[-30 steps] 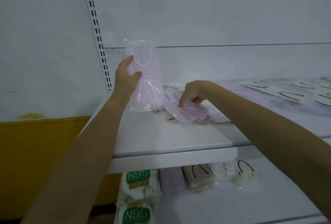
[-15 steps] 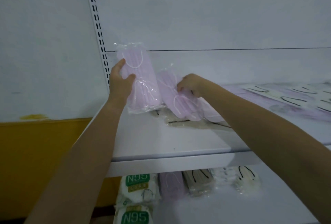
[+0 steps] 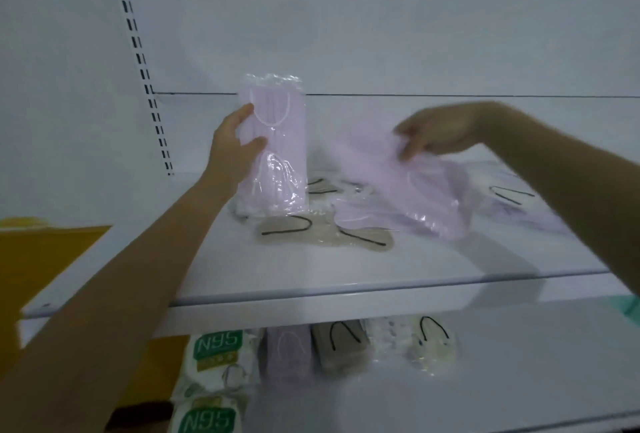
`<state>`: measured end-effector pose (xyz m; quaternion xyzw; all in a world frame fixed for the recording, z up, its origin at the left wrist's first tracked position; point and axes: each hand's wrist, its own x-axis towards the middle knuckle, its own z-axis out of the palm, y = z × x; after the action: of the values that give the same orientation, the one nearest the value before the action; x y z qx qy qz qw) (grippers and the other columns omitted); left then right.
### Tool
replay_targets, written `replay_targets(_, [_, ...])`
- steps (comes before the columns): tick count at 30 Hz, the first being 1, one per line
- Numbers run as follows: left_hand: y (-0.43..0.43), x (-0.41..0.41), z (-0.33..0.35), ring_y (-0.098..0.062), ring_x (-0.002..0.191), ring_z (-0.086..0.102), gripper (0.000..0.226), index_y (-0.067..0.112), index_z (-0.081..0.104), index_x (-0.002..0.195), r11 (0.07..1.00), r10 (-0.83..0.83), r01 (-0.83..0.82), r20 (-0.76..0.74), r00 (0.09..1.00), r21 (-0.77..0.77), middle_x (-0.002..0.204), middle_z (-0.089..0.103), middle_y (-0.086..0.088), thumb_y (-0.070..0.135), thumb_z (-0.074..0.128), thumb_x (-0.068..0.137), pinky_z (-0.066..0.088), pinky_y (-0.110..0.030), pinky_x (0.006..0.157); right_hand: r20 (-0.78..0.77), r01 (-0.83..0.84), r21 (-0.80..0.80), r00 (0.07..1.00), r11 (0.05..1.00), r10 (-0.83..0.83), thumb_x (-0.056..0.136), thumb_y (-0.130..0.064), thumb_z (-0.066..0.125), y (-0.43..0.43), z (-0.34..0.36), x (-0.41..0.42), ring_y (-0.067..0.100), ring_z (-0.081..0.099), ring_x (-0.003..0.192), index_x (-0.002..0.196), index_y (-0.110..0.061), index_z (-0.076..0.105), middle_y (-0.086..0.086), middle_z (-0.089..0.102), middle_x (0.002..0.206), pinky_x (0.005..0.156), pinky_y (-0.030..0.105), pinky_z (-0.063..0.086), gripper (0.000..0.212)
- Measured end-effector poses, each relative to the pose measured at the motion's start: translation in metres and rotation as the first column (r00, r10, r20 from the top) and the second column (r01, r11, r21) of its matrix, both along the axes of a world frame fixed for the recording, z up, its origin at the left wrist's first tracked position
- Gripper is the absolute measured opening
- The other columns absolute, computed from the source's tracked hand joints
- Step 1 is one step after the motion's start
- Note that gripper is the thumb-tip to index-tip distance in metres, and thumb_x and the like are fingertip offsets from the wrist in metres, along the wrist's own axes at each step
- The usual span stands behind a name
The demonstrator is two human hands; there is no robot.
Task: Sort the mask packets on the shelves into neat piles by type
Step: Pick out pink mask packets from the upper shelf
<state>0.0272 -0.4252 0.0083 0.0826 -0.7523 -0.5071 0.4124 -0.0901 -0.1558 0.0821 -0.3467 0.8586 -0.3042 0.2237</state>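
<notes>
My left hand (image 3: 235,148) grips a pink mask packet (image 3: 280,155) and holds it upright on the upper white shelf (image 3: 311,280), near the left end. My right hand (image 3: 436,131) pinches the top edge of a second pink mask packet (image 3: 398,183), lifted and tilted, its lower end over other pink packets lying on the shelf. Beige mask packets with black ear loops (image 3: 322,232) lie flat between and under the two pink ones.
More pale packets with black loops (image 3: 512,197) lie further right on the upper shelf. On the lower shelf (image 3: 485,380) sit N95 packets (image 3: 214,353), a purple packet (image 3: 287,349), a beige packet (image 3: 341,342) and a cream packet (image 3: 429,339). A slotted upright (image 3: 145,65) runs up the left.
My right hand has lifted the second pink packet off the heap and swung it up and right, uncovering the beige packets. The left hand's packet stays upright.
</notes>
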Motion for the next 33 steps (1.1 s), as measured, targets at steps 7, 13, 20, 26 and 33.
replay_targets(7, [0.035,-0.017,-0.005,-0.017,0.131,0.038,0.055,0.006,0.042,0.136,0.991,0.111,-0.11,-0.001,0.994,-0.075,0.141,0.042,-0.008,-0.006,0.056,0.084,0.027,-0.014,0.101,-0.254,-0.005,0.506,0.955,0.862,0.154,0.079,-0.017,0.07,-0.022,-0.062,-0.016,0.027,0.041,0.129,0.146,-0.02,0.025,0.004,0.04,0.143,0.108,0.042,0.034,0.08])
replay_targets(13, [0.053,-0.035,0.011,-0.016,0.131,0.037,0.056,0.007,0.039,0.138,0.965,0.259,-0.253,-0.095,0.961,0.066,0.141,0.041,-0.007,-0.005,0.054,0.085,0.031,-0.027,0.111,-0.232,-0.088,0.413,0.952,0.906,0.199,0.076,-0.011,0.07,-0.016,-0.063,-0.017,0.032,0.058,0.107,0.123,-0.007,0.053,0.011,0.058,0.116,0.09,0.037,0.051,0.051])
replay_targets(20, [0.074,-0.055,0.013,-0.019,0.129,0.042,0.056,0.007,0.042,0.136,0.967,0.241,-0.234,-0.059,0.969,0.101,0.139,0.043,-0.006,-0.005,0.057,0.084,0.036,-0.033,0.109,-0.103,0.043,-0.071,0.993,0.997,-0.05,0.082,0.008,0.052,0.027,-0.001,-0.09,0.024,0.054,0.061,0.076,-0.005,0.054,0.012,0.053,0.069,0.058,0.026,0.042,0.014])
replay_targets(26, [0.098,-0.083,-0.01,-0.022,0.13,0.04,0.056,0.005,0.042,0.136,0.974,0.221,-0.22,-0.003,0.975,0.053,0.141,0.042,-0.01,-0.007,0.055,0.083,0.032,-0.03,0.11,-0.114,0.159,-0.095,0.979,0.983,-0.17,0.078,0.0,0.053,0.025,0.001,-0.136,0.017,0.041,0.056,0.062,-0.012,0.045,0.007,0.042,0.065,0.048,0.024,0.036,0.022])
replay_targets(33, [0.067,-0.08,-0.017,-0.017,0.13,0.039,0.055,0.009,0.042,0.136,0.929,0.369,-0.368,-0.025,0.929,0.04,0.141,0.042,-0.006,-0.004,0.055,0.085,0.031,-0.024,0.108,-0.346,-0.001,0.457,0.921,0.89,0.178,0.081,-0.027,0.061,-0.025,-0.06,-0.143,0.026,0.05,0.118,0.136,-0.01,0.045,0.007,0.049,0.136,0.098,0.034,0.041,0.059])
